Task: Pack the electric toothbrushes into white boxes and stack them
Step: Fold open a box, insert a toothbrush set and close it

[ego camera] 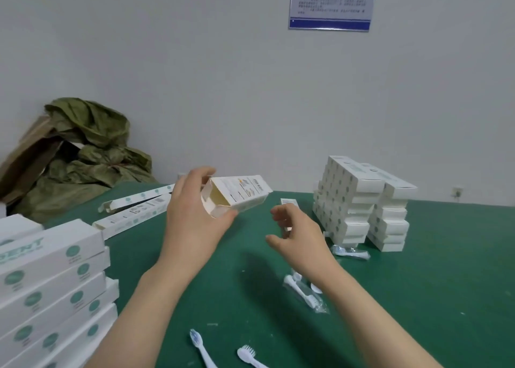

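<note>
Head view: left hand (192, 218) grips white box (246, 193), end open, cream inside; right hand (299, 238) half-curled, empty.

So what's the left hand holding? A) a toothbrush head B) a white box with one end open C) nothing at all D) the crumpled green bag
B: the left hand grips a white box whose near end stands open.
</note>
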Tool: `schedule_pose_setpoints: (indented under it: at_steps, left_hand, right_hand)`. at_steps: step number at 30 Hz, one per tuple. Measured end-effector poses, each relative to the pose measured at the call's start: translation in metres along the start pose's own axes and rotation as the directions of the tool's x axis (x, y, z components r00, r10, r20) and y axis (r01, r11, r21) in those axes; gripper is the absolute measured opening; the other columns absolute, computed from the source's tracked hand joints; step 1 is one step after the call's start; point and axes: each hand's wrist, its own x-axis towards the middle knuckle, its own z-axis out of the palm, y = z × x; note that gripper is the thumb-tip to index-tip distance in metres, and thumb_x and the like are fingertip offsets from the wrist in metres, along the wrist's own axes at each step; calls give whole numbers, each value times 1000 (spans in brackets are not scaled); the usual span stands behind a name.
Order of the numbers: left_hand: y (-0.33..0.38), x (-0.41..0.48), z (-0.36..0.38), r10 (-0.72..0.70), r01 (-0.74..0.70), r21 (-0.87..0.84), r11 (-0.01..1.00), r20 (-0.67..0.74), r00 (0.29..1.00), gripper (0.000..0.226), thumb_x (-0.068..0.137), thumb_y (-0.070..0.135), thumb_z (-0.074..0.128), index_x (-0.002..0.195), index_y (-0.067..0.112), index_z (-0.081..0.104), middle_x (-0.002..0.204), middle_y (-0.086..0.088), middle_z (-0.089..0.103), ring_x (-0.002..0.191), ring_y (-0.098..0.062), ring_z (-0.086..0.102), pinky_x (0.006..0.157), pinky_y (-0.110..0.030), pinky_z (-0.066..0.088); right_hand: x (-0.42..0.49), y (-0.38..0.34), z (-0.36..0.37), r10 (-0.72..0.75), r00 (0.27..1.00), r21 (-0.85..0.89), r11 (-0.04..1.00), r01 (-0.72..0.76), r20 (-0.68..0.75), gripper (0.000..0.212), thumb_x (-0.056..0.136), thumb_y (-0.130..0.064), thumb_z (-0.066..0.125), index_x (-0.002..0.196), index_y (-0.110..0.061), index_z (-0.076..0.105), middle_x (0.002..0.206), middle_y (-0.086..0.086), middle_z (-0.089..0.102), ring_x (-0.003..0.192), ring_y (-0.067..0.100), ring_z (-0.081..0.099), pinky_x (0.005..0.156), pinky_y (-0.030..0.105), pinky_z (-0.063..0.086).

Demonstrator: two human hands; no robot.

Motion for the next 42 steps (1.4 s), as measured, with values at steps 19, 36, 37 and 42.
schedule_pose_setpoints:
  at_steps: [19,36,37,42]
  left_hand:
    - [-9,1,-30,-116,-54,271,961,574,811,55,60,39,85,108,36,56,102,22,59,87,8,52,63,-6,37]
    - [33,-7,-24,216,91,-463,882,567,795,70,68,21,82,129,31,50,129,8,58,120,0,52,92,-14,43]
    - [36,-8,-23,250,68,-473,878,577,777,63,74,14,78,129,30,51,128,9,59,119,-1,53,91,-13,42]
    - [34,-14,-11,114,59,-405,912,391,913,32,88,12,65,106,36,55,91,18,64,81,3,57,73,-11,44]
  right_hand:
    - [-14,-24,-13,209,962,913,330,-241,178,16,92,-7,42,96,-11,57,78,3,69,67,10,58,57,22,48]
    - [-23,-42,-32,-385,905,289,901,324,183,37,83,-1,66,118,-13,60,118,-7,62,110,5,56,95,20,42]
    - [-22,-43,-31,-386,911,178,916,360,144,36,84,-5,66,118,-14,59,121,-6,59,111,7,53,96,20,39]
    - [-23,-45,-25,-25,997,147,989,36,-76,29,93,-28,56,120,-17,54,108,-7,62,83,5,56,68,13,43]
